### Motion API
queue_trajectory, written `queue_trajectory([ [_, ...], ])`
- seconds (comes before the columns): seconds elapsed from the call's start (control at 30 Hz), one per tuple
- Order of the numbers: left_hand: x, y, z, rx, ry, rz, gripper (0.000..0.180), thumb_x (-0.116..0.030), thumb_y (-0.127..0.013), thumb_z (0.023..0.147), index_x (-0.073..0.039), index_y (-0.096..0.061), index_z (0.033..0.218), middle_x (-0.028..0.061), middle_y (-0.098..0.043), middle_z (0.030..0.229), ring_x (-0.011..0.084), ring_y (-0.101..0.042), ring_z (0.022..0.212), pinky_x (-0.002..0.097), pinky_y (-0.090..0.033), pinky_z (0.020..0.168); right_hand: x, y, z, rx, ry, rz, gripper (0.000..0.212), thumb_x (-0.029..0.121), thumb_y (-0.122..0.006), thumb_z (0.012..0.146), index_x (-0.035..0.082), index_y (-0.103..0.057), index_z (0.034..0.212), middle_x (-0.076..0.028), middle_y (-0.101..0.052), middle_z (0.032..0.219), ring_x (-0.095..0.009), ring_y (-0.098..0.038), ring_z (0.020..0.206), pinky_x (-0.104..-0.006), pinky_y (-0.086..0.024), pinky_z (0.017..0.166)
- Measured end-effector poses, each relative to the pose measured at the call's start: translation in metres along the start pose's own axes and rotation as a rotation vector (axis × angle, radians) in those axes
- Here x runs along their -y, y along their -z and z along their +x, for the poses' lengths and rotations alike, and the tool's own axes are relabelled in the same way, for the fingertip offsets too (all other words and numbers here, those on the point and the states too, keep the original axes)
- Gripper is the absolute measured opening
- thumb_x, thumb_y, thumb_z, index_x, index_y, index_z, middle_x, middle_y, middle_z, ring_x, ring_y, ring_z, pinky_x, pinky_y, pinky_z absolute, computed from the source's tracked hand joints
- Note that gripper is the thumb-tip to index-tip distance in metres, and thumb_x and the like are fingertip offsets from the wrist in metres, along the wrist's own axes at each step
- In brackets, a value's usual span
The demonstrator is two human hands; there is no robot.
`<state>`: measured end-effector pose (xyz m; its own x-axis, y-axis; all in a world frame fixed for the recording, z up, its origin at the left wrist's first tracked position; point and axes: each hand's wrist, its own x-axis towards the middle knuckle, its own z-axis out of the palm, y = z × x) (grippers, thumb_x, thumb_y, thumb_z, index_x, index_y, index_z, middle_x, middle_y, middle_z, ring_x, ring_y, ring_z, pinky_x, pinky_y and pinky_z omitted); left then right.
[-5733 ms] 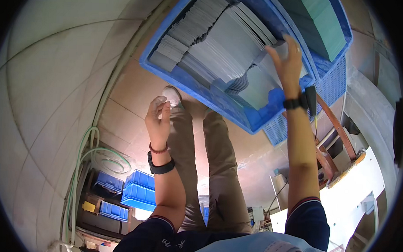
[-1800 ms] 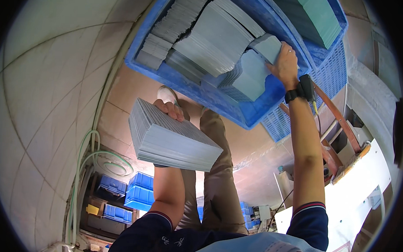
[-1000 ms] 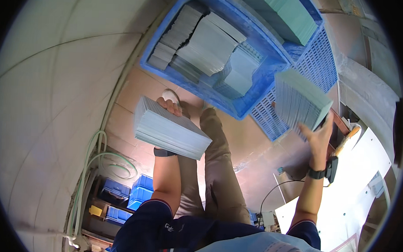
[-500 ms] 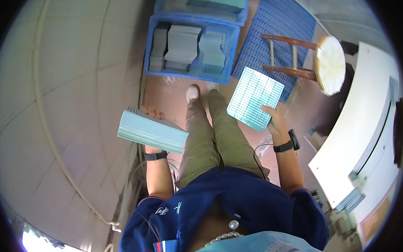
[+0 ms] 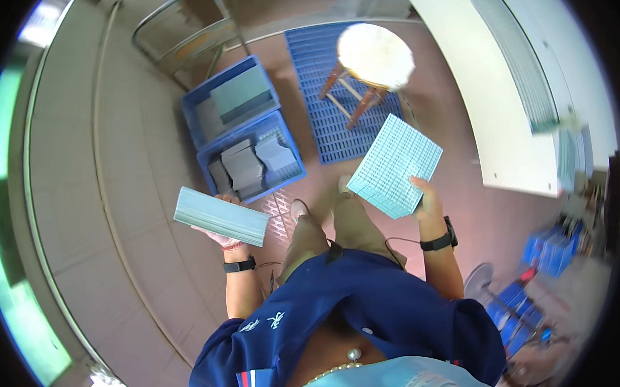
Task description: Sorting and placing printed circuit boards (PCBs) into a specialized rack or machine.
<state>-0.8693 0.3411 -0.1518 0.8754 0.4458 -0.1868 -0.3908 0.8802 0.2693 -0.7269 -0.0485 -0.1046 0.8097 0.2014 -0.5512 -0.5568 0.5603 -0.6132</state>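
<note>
My left hand is closed under a stack of thin pale blue-green panels, its layered edges facing up toward me; most of the fingers are behind the stack. On the other side, my right hand grips a second stack of grid-patterned panels by its right edge. The thumb lies on the printed grid face, while the other fingers are hidden beneath. The two stacks are held apart, in front of my legs, with the right one a little farther out.
Two blue crates with stacked panels stand on the floor at the left. Beyond my right hand's stack lies a blue slatted pallet bearing a round-topped stool. A white bench is at the right, a metal-framed cart behind the crates.
My view has turned rightward: the crates now appear farther left, and the stool and pallet have shifted toward the middle. Both hands still hold their stacks.
</note>
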Motion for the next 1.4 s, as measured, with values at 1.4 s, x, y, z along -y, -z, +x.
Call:
queue_trajectory([
  [1.4, 0.321, -0.316, 0.312, 0.347, 0.506, -0.274, 0.023, -0.020, -0.050, 0.084, 0.000, -0.053, 0.093, 0.0100, -0.057, 0.089, 0.0193, -0.052, 0.081, 0.0314, -0.040, 0.081, 0.343, 0.074, 0.107, -0.188, 0.400, 0.398, 0.045, 0.006, -0.053, 0.077, -0.006, -0.042, 0.119, -0.016, -0.053, 0.113, -0.027, -0.054, 0.103, -0.0377, -0.045, 0.088],
])
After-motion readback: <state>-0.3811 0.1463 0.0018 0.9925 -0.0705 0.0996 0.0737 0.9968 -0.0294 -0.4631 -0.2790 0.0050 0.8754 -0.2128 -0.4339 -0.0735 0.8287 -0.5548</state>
